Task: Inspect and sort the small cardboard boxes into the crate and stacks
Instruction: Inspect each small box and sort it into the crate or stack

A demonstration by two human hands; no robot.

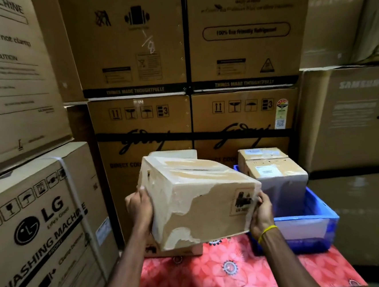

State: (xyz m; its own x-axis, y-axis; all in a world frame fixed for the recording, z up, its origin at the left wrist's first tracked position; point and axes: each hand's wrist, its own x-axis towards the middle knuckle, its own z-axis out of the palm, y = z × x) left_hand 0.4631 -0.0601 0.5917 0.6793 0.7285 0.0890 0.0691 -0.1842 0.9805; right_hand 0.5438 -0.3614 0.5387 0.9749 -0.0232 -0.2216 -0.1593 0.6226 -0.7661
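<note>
Two bare forearms reach in from the near edge. Between them the left hand [139, 208] and right hand [261, 215] hold a small cardboard box [201, 200] tilted in the air, each hand clasping an opposite side with its fingers curled round an edge. A yellow wristband [267, 230] circles the right wrist. The box's outer paper is torn away in ragged patches and glossy tape runs over its top, so it looks to be under inspection and not yet sorted. To the right, a blue plastic crate [316, 221] already contains two taped boxes, a nearer one [277, 174] and one touching it on the far side [261, 153], plus something pale and flat that cannot be made out. Directly below the held box lies another small box [176, 252], and the pale top of one more [173, 154] shows just behind it, probably the start of a stack. The sorting therefore seems partly done, though how many boxes remain cannot be told. Everything rests on a red floral cloth [219, 272]. Large appliance cartons wall in the space: an LG washing machine carton [41, 227] on the left, Godrej cartons [144, 138] stacked at the far side, and a Samsung carton [363, 108] on the right.
</note>
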